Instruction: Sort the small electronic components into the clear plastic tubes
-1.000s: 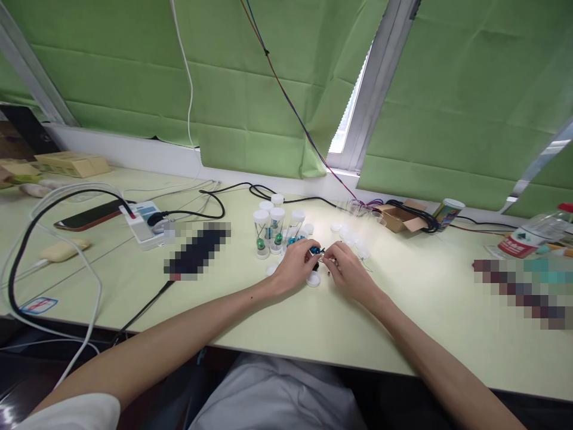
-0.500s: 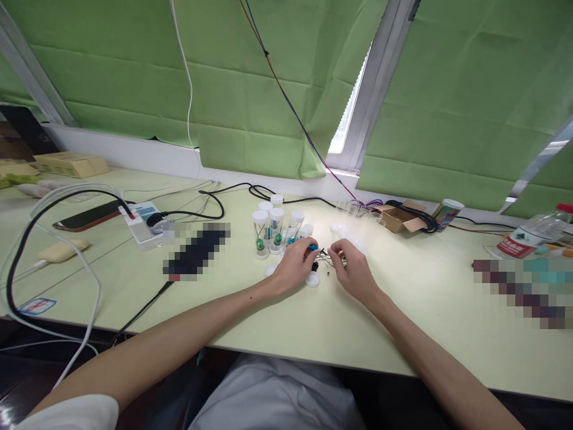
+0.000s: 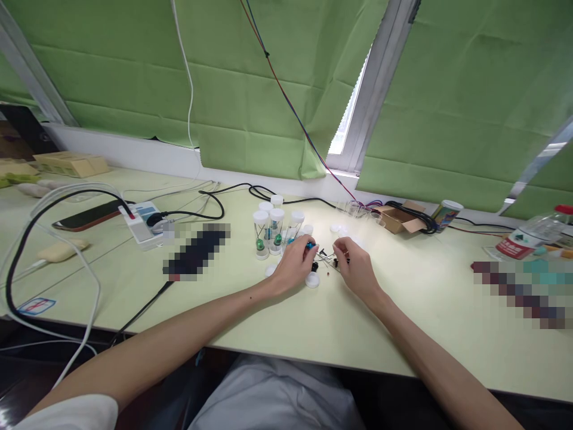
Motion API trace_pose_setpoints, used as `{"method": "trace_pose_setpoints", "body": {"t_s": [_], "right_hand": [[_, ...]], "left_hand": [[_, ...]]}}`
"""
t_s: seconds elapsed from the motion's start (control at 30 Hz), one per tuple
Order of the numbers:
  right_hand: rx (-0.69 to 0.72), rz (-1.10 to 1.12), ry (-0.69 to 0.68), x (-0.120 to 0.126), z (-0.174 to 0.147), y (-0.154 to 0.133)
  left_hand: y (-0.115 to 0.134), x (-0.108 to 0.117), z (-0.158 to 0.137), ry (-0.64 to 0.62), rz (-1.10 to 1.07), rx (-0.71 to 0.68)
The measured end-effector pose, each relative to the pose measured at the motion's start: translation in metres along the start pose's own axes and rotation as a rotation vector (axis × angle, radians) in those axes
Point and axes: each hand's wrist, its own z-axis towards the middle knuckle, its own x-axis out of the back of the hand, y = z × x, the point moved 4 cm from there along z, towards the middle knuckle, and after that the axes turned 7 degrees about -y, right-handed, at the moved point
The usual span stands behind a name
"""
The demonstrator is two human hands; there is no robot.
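My left hand [image 3: 296, 263] is closed on a small shiny blue part [image 3: 310, 245] whose kind I cannot make out. My right hand [image 3: 355, 263] is pinched, its fingertips low over a pile of thin metal rods [image 3: 325, 258] and small black pieces [image 3: 315, 267]; what it holds, if anything, is too small to name. A white round cap [image 3: 312, 280] lies just in front of the pile. Left of my left hand stand several clear tubes with white lids [image 3: 276, 230], some with green round parts [image 3: 260, 244] inside.
More white caps [image 3: 342, 230] lie behind my right hand. An open cardboard box [image 3: 396, 220] with black cable, a printed can [image 3: 447, 215] and a plastic bottle [image 3: 532, 233] stand at right. A power strip [image 3: 142, 224], phone [image 3: 92, 216] and loose cables are at left.
My right hand has shifted slightly to the right, its fingertips further from my left hand. The left hand stays almost in place with the blue part.
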Motion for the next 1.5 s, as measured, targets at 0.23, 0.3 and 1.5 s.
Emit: {"method": "trace_pose_setpoints", "body": {"t_s": [0.23,0.3,1.5], "right_hand": [[0.062,-0.07,0.078,0.002,0.003,0.003],[0.089,-0.081,0.108,0.006,0.008,0.001],[0.134,-0.189,-0.335,-0.041,0.049,0.026]], "left_hand": [[-0.001,0.001,-0.001,0.023,-0.029,0.007],[-0.002,0.001,-0.001,0.041,-0.054,0.014],[-0.008,0.001,-0.001,0.07,-0.233,0.153]]}}
